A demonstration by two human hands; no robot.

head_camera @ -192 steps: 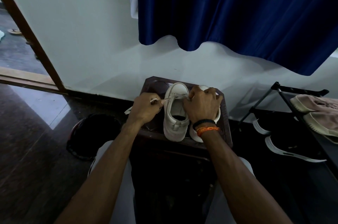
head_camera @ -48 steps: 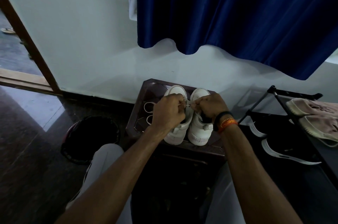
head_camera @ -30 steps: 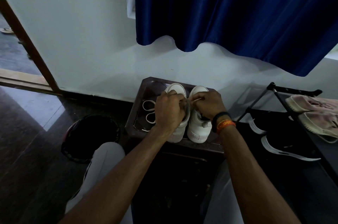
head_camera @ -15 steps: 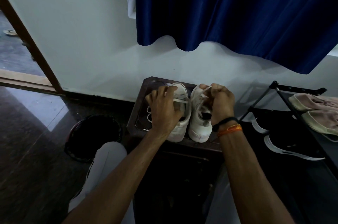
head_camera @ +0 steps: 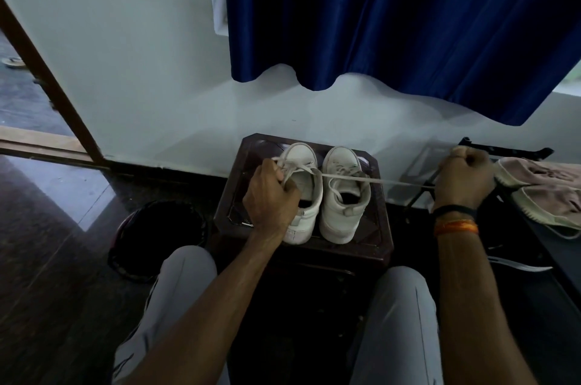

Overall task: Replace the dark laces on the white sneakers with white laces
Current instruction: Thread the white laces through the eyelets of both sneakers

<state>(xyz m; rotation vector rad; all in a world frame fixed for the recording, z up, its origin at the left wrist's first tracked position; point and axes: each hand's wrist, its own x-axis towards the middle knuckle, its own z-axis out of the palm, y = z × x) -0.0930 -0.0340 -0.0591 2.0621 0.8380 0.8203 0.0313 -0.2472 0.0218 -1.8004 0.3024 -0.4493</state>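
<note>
Left hand clenched on the lace at the left sneaker; right hand grasps its end. We pull level, steadily.

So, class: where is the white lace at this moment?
In the head view, the white lace stretches taut from the left hand at the left sneaker, across the right sneaker, to the right hand by the shoe rack.

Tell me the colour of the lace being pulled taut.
White, the lace stretched between both hands; head view.
</note>
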